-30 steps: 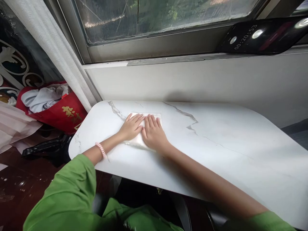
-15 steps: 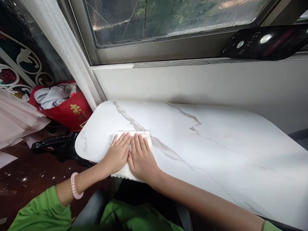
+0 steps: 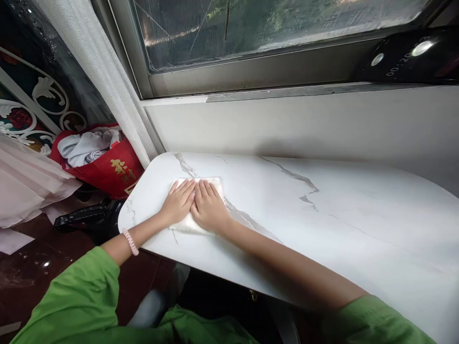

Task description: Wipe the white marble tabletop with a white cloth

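White cloth (image 3: 190,225) lies flat near the left end of a pale, grey-veined table (image 3: 358,200), crossing one of the broad veins, with both palms down on it. The left hand (image 3: 178,203) rests with its fingers stretched forward and slightly apart; the right hand (image 3: 211,208) lies just beside it, fingers straight and close together, the two touching near the thumbs. At upper right, by the window frame (image 3: 268,71), a black device (image 3: 416,67) shows pale digits that read "00:20"; what follows is too blurred to make out, and the device runs past the picture's edge. Gold characters mark the front of a red bag (image 3: 103,177) at left, but I cannot read them with certainty; pale clothing (image 3: 86,145) is heaped in its top. A white curtain (image 3: 96,71) hangs between that bag and the window (image 3: 287,28), its lower end by the table's rounded far-left corner. Pink fabric (image 3: 32,181) drapes at the far left, and a black plastic-looking item (image 3: 93,220) sits low beside the table's left end. Both forearms reach over the near edge, the right one covering a long strip of tabletop; a pink coiled band (image 3: 131,242) circles the left wrist.
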The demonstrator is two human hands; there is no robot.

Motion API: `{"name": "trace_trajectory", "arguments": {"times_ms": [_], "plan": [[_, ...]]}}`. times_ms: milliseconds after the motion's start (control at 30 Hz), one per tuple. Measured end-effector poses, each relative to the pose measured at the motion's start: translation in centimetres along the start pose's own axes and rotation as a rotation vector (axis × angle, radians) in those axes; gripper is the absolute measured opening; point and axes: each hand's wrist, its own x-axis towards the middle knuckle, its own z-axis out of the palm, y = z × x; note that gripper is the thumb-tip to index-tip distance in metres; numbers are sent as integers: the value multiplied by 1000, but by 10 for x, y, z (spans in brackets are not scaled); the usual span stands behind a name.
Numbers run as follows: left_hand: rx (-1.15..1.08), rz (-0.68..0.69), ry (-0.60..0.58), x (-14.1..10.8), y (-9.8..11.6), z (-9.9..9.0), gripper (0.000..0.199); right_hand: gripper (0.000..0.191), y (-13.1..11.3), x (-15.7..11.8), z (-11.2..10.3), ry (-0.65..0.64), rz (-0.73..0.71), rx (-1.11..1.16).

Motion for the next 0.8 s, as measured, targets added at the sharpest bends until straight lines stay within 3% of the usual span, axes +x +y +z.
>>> {"name": "trace_trajectory", "arguments": {"times_ms": [233, 433, 633, 800], "plan": [[0, -27, 29, 93, -47, 5, 46, 58, 53, 88, 31, -12, 62, 49], [1, 36, 30, 145, -75, 11, 47, 59, 79, 127, 44, -27, 113, 37], [24, 108, -23, 169, -85, 7, 47, 60, 88, 144, 54, -7, 181, 2], [48, 118, -43, 161, -84, 8, 48, 59, 83, 138, 58, 31, 169, 5]]}}
